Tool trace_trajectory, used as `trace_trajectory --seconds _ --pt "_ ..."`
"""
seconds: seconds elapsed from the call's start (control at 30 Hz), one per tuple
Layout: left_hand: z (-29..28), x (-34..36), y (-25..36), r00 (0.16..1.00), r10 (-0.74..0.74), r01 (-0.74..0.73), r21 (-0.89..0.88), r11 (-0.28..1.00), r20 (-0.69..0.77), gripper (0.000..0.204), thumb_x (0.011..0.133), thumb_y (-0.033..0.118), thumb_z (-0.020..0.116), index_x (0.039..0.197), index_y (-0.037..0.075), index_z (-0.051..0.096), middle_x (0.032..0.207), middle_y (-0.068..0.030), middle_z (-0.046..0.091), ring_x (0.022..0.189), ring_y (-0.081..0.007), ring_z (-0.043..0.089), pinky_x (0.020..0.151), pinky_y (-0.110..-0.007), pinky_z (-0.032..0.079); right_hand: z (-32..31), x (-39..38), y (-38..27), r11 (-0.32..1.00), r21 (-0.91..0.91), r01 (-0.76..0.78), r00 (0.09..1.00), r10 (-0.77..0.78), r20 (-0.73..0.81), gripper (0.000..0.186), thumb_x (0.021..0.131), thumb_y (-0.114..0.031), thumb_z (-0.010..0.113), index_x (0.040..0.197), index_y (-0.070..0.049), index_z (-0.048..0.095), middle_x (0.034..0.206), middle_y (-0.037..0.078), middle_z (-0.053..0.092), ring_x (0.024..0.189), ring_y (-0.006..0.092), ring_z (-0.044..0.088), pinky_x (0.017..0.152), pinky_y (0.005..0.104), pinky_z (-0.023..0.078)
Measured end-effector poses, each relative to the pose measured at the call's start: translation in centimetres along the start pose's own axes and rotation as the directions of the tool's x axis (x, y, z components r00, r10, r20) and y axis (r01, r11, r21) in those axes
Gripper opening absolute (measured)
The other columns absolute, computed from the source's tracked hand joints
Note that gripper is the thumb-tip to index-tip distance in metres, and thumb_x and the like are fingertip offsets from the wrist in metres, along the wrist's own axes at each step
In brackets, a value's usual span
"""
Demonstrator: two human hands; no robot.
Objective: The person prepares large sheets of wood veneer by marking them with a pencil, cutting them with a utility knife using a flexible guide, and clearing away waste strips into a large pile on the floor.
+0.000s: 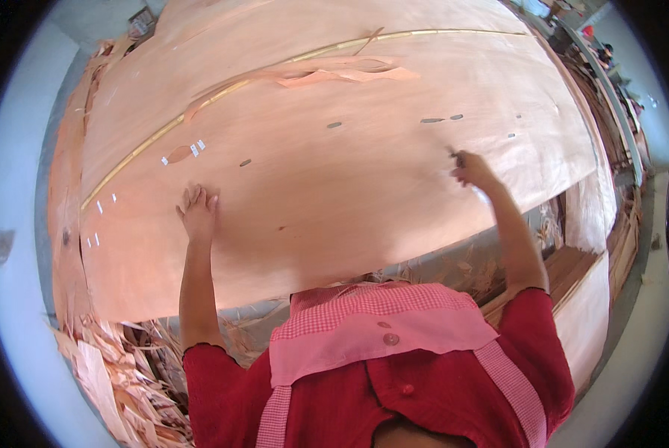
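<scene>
A wide sheet of pale reddish wood veneer (334,194) lies spread in front of me. My left hand (198,213) rests on its left part, fingers apart and holding nothing. Over the right part, my right hand (473,170) is closed around a small dark tool (458,158); its tip is too blurred to name the kind. Several dark slot-like holes show in the sheet, one hole (334,125) near the middle and another hole (246,162) beyond my left hand. Short white tape pieces (195,149) stick beside a leaf-shaped veneer patch (178,154).
A long thin bamboo pole (222,93) lies across the sheet's far side, with torn veneer strips (334,72) beside it. Veneer scraps (125,388) heap up at lower left. Stacked boards (573,276) stand at right. People show far off at upper right.
</scene>
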State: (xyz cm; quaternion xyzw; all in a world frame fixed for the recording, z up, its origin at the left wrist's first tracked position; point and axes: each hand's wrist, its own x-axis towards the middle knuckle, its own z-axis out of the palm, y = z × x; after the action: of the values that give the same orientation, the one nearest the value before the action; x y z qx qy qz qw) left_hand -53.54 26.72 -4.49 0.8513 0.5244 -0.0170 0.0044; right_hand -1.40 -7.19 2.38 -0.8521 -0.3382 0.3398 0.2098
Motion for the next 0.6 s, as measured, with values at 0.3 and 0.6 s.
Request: trace_trajectory --seconds 0.3,0.6 --pt "-6.8 8.7 18.2 0.917 0.398 -0.396 -0.14 0.908 -0.009 0.03 0.083 0.024 0.05 0.111 0.014 0.054 0.122 -0.0094 0.048 0.122 -0.0263 0.034 0.097 -0.052 0.026 0.7 3.6 2.0 0.844 -0.535 0.038 0.904 -0.257 -0.342 0.02 0.077 -0.028 0.06 0.083 -0.009 0.056 0.077 0.011 0.061 0.069 0.027 0.06 0.06 0.0391 0.046" --pt "-2.9 30.1 24.3 0.935 0.294 -0.291 0.047 0.956 -0.2 0.02 0.083 0.021 0.048 0.097 0.012 0.059 0.097 -0.007 0.061 0.098 -0.0228 0.054 0.092 -0.045 0.032 0.9 2.0 -2.1 0.96 0.274 -0.063 0.941 -0.034 0.337 0.006 0.075 -0.005 0.06 0.079 -0.002 0.057 0.061 0.007 0.057 0.053 0.0133 0.056 0.049 0.027 0.046"
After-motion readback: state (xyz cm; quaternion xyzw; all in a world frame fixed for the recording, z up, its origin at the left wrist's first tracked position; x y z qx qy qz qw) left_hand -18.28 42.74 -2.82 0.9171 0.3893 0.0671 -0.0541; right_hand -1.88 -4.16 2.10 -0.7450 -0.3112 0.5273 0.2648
